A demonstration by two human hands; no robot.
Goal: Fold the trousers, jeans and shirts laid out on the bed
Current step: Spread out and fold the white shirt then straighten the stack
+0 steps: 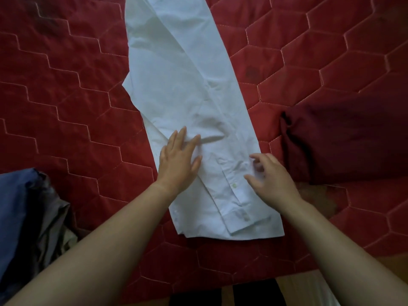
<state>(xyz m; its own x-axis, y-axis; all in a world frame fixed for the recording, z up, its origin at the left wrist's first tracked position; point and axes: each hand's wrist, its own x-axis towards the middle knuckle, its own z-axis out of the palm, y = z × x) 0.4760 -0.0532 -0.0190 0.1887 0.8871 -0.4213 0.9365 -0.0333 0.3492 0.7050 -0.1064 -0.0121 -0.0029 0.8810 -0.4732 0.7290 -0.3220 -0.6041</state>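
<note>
A white shirt (189, 85) lies on the red quilted bed (66, 96), folded into a long narrow strip that runs from the top centre down to the near edge. A sleeve with a buttoned cuff (240, 208) lies along its lower right side. My left hand (178, 160) rests flat on the shirt's lower left part, fingers spread. My right hand (271, 175) hovers over the shirt's right edge beside the sleeve, fingers curled and apart, holding nothing.
A folded dark maroon garment (342, 138) lies on the bed just right of the shirt. A pile of blue and grey clothes (26, 213) sits at the lower left. The bed's near edge and the floor (287, 288) show at the bottom.
</note>
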